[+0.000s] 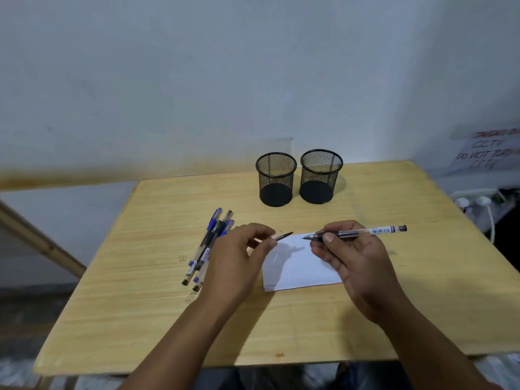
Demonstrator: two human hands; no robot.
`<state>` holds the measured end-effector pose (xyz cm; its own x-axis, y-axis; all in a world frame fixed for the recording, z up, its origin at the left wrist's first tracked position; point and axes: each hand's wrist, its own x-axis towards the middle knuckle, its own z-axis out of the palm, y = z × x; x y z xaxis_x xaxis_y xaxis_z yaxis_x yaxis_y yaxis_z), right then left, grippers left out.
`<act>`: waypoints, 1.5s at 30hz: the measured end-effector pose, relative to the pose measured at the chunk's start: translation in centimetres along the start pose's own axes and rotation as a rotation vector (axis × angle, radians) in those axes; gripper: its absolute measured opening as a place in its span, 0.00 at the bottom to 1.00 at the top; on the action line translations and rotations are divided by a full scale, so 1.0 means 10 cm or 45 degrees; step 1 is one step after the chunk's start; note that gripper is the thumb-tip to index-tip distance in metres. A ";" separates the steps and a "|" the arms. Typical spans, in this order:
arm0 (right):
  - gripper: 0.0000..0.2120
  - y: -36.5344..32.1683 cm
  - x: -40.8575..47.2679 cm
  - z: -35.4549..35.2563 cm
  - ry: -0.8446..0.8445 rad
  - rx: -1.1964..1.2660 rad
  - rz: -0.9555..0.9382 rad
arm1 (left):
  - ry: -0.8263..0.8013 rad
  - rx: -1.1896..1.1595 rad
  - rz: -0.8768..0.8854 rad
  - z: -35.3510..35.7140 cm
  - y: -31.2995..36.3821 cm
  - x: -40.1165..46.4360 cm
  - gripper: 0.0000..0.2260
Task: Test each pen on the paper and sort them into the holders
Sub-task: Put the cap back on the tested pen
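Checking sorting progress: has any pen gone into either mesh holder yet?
No: both mesh holders show only their bare bottoms through the mesh.

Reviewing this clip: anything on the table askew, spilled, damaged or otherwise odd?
Nothing stands out. Both mesh holders stand upright, the spare pens lie bunched on the table, and the paper lies flat. The right hand holds an uncapped pen; the left hand pinches its cap.
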<state>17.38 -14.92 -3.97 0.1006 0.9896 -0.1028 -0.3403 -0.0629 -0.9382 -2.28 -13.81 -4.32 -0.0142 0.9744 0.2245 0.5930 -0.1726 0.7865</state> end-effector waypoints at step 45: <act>0.06 -0.63 1.11 0.21 0.125 -1.109 -0.477 | 0.008 -0.109 -0.208 0.10 -0.43 1.04 0.27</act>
<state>18.73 -3.26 1.50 0.1538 0.9522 0.2641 0.5419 0.1422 -0.8283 -4.20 -2.83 -5.96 -0.1104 0.9895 0.0931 0.5118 -0.0237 0.8588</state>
